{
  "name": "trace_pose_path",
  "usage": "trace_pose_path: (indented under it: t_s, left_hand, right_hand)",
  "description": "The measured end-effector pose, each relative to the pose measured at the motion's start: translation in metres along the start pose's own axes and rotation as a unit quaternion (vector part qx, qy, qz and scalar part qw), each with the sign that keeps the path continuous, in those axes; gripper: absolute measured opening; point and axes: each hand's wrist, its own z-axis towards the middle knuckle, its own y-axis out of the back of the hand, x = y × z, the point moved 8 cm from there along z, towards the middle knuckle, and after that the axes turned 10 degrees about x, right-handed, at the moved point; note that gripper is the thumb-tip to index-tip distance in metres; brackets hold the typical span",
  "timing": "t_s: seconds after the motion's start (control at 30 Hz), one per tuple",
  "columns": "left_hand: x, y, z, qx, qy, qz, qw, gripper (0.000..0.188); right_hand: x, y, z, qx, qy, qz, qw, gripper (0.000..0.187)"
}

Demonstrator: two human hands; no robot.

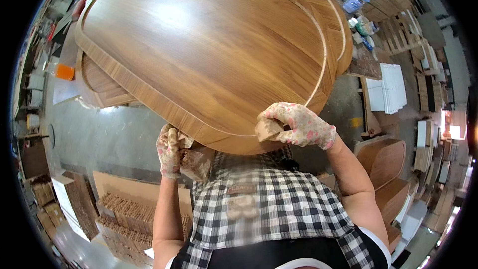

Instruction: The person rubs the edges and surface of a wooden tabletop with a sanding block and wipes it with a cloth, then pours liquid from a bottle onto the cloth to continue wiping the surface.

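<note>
A large wooden tabletop [199,55] with rounded corners and a pale line near its edge lies before me. My right hand [301,124], in a pink-flowered white glove, pinches a folded tan piece [269,128], sandpaper or cloth, against the tabletop's near rounded edge. My left hand [169,152], in a similar glove, is closed on a crumpled brown sheet [197,162] just below the near left edge. That sheet hangs beside my checked apron [279,204]. Whether it is paper, cloth or film I cannot tell.
More wooden panels [99,82] lie under the tabletop. An orange drink bottle [63,71] stands at the left, a blue-labelled bottle [355,2] at the far right. Stacked cardboard [129,219] is at lower left. White boards [386,89] and curved wooden panels [383,162] stand at the right.
</note>
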Motion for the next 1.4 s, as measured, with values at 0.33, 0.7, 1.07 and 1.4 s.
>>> trace_pose_path:
  t_s: [0.33, 0.7, 1.07, 1.4]
  left_hand:
    - [-0.008, -0.013, 0.007, -0.037, 0.179, -0.001, 0.983, 0.029]
    - [0.011, 0.009, 0.007, -0.019, 0.142, -0.100, 0.985, 0.051]
    - [0.018, 0.007, -0.004, 0.000, 0.163, -0.147, 0.976, 0.054]
    - [0.036, -0.070, -0.016, 0.125, 0.210, 0.071, 0.967, 0.040]
  right_hand:
    - [0.026, 0.000, 0.002, -0.034, -0.009, -0.111, 0.993, 0.041]
    - [0.012, 0.024, -0.019, 0.009, 0.023, -0.168, 0.986, 0.015]
    - [-0.089, 0.169, -0.036, -0.083, -0.118, -0.291, 0.946, 0.013]
    - [-0.049, 0.068, -0.060, -0.002, -0.167, 0.032, 0.985, 0.033]
